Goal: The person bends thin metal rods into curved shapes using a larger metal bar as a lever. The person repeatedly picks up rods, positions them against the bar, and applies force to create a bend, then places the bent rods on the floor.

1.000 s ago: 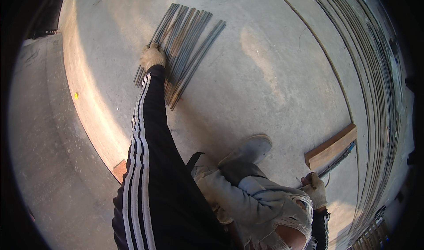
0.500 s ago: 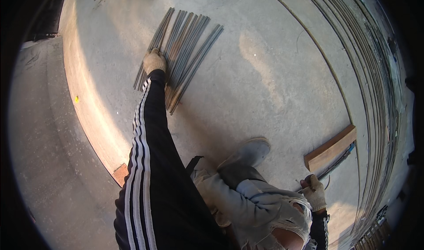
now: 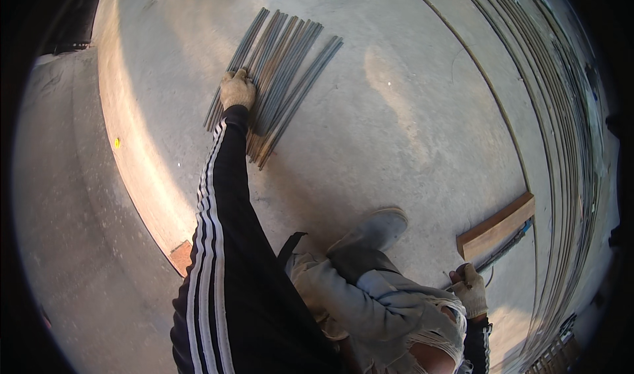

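Several cut steel rods lie fanned out side by side on the concrete. My left hand, in a pale knitted glove, reaches down onto the left part of the fan, its fingers curled over the rods there. The glove hides the stretch of rod beneath it. Low on the right, beside my knee, my gloved right hand is closed. A thin piece pokes out near its fingertips, but what it holds cannot be made out. Just beyond that hand, a dark bar with a blue part lies along a wooden block.
Long steel bars run along the right side of the floor, with one single bar apart from them. My boot rests at lower middle. At left, the slab edge meets a darker surface; a reddish piece sits there.
My left hand has shifted slightly right, and its fingers show more on top of the rods. The left group of rods is closer to its neighbours. My right hand stays about where it was.
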Available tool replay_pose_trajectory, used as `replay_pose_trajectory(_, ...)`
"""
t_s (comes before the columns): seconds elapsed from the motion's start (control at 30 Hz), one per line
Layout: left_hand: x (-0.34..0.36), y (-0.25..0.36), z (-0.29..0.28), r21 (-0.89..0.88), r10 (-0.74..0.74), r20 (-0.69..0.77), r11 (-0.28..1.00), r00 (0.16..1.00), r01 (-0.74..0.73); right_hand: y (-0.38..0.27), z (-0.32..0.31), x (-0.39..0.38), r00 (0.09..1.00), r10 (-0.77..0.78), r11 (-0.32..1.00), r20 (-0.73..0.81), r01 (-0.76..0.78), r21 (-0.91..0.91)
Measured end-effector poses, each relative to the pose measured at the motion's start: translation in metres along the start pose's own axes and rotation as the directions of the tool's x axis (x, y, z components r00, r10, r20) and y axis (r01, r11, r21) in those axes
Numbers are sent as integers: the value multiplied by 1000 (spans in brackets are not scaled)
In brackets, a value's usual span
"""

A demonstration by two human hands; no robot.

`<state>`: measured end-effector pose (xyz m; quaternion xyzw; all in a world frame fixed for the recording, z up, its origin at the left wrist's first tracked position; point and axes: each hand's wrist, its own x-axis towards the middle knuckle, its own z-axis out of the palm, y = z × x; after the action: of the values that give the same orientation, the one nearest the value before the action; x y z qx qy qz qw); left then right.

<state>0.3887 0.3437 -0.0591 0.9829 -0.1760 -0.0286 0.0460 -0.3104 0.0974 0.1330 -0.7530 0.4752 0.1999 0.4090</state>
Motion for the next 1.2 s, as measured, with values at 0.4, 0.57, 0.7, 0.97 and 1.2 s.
replay_pose_trajectory(0.4,-2,7,10,-138,-191,-94,974,977,178,-1,0,1,1000,-10,1000,-4,10,-6)
replay_pose_trajectory(0.57,-3,14,7,-138,-221,-137,969,965,203,-3,1,0,1000,10,1000,3,-10,2)
replay_pose_trajectory(0.7,0,22,4,-126,-303,-106,949,947,290,-5,0,0,1000,-5,1000,1,5,1)
replay_pose_trajectory(0.97,-5,22,-2,-129,-276,-123,957,953,261,-5,-1,-1,1000,29,1000,-5,-29,5)
replay_pose_trajectory(1.2,6,20,-10,-192,-371,-6,912,929,363,-6,0,0,999,33,999,-4,-33,4)
